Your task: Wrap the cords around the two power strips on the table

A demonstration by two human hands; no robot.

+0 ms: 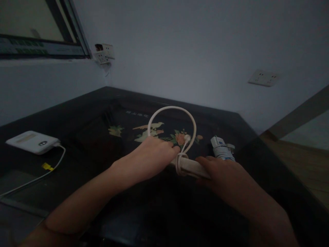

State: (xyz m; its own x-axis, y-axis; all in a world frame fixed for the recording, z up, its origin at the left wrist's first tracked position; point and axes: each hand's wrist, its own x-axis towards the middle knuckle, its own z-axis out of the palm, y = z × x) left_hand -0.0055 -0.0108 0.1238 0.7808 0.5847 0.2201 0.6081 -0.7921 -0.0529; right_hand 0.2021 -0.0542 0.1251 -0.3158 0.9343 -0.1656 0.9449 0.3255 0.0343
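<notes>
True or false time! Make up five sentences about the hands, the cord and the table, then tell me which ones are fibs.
1. The right hand holds a pale bar with cord wound around it. True.
2. The cord's big loop is square. False: it is round.
3. Pictures of flowers decorate the black table. True.
4. The white box has no cable. False: a white cable is attached.
5. The yellow tag is over by the right hand. False: it is beside the white cable.

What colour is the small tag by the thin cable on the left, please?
The tag is yellow, seen in the head view.
</notes>
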